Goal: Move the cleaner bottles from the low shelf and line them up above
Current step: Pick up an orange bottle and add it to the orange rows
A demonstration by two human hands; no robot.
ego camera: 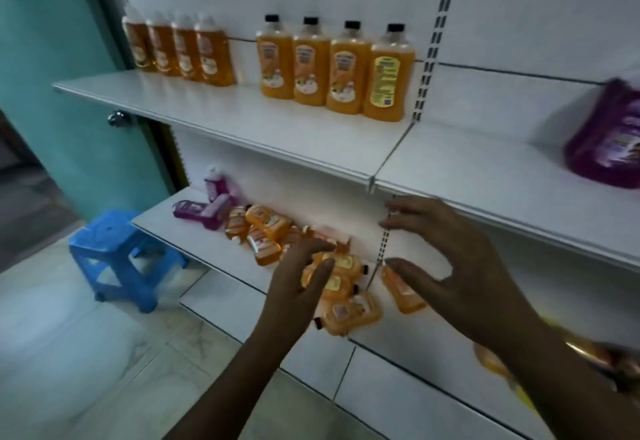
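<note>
Several orange cleaner bottles (266, 228) lie in a heap on the low white shelf (194, 232), with some purple bottles (207, 209) at its left end. My left hand (301, 277) hovers over the heap, fingers spread, holding nothing. My right hand (450, 259) is spread open just right of it, above one orange bottle (403, 292) lying on its side. On the upper shelf (277, 128) stand two upright rows: darker amber bottles (180, 48) at the left and black-capped orange bottles (332, 65) in the middle.
A purple refill pouch (609, 135) leans on the upper shelf at the far right. A blue plastic stool (117, 252) stands on the tiled floor left of the shelving. A teal door (59, 59) is at the left.
</note>
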